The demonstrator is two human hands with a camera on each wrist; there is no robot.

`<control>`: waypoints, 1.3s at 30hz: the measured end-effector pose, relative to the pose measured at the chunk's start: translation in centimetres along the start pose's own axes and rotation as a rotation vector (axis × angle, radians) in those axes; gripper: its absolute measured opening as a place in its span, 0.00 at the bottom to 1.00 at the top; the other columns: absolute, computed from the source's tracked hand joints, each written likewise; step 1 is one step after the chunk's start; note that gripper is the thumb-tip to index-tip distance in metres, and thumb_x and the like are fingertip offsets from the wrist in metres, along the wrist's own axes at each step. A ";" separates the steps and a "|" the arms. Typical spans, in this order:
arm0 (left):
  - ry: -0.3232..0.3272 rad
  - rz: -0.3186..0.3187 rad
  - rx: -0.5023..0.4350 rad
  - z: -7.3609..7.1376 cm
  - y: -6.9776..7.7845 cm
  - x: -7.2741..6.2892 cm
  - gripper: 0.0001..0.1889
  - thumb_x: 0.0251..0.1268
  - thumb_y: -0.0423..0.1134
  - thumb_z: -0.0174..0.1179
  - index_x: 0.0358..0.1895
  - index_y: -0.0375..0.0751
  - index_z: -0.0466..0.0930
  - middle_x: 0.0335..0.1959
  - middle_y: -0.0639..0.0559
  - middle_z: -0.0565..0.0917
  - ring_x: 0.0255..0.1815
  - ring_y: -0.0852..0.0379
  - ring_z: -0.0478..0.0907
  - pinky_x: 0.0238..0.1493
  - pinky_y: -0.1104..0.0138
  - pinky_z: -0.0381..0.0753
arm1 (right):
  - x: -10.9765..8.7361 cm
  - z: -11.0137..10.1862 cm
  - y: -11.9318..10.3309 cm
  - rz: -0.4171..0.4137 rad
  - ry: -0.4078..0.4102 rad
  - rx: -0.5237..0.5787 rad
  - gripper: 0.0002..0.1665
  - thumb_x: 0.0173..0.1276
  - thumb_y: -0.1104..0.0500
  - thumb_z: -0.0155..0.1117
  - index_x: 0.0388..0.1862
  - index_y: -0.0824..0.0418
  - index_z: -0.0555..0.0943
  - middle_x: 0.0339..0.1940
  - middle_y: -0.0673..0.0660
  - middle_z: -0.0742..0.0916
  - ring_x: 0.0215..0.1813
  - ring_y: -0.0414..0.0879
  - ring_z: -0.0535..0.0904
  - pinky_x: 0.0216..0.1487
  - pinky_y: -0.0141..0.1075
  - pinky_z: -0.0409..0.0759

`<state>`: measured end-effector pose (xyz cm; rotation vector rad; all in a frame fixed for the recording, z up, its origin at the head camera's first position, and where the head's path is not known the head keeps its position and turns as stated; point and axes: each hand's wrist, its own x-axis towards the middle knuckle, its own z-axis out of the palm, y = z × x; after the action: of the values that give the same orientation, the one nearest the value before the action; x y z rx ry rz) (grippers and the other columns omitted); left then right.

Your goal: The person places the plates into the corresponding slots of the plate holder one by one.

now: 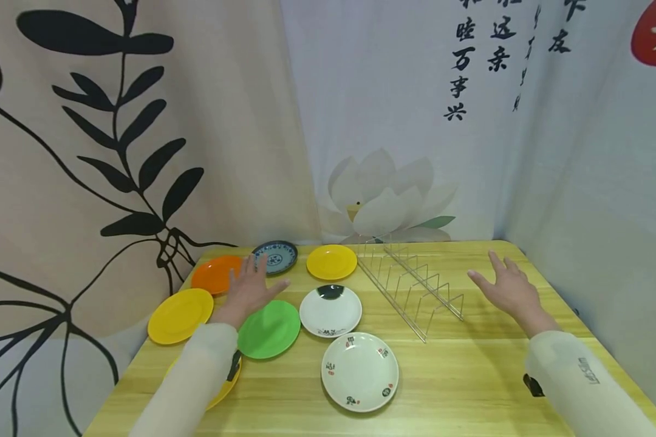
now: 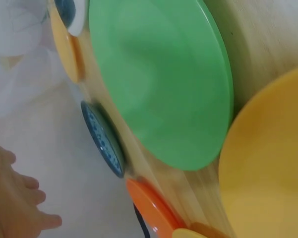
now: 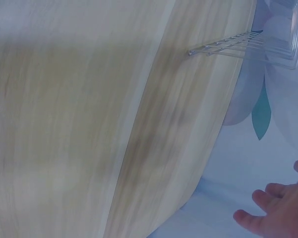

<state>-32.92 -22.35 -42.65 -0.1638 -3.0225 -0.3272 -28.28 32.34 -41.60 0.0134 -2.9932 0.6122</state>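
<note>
My left hand (image 1: 249,292) hovers with spread fingers over the plates on the left, holding nothing. Near it are a green plate (image 1: 269,331), an orange plate (image 1: 216,274) and a yellow plate (image 1: 180,317). Another yellow plate (image 1: 228,388) is partly hidden under the left sleeve. On the right, my right hand (image 1: 509,290) is raised above the table with fingers apart, nothing in it. A metal wire dish rack (image 1: 410,282) stands between the hands, nearer the right one. Two white plates, one with a black patch (image 1: 330,311) and one with small prints (image 1: 360,372), lie left of the rack.
At the back of the table (image 1: 470,376) lie a blue patterned plate (image 1: 275,257) and a small yellow plate (image 1: 331,262). Printed curtains (image 1: 240,121) hang behind the table and along its sides.
</note>
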 end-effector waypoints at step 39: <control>-0.134 -0.007 -0.530 2.6 6.9 -3.7 0.44 0.62 0.61 0.64 0.76 0.41 0.60 0.74 0.38 0.63 0.73 0.37 0.60 0.70 0.43 0.62 | -2.7 2.9 -3.1 0.069 0.042 0.403 0.48 0.77 0.34 0.42 0.76 0.72 0.56 0.65 0.78 0.72 0.64 0.73 0.69 0.55 0.61 0.76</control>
<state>-28.70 -15.42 -44.10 -0.2188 -2.9855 -1.1546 -25.75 28.36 -43.29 -0.0748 -2.7852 1.1948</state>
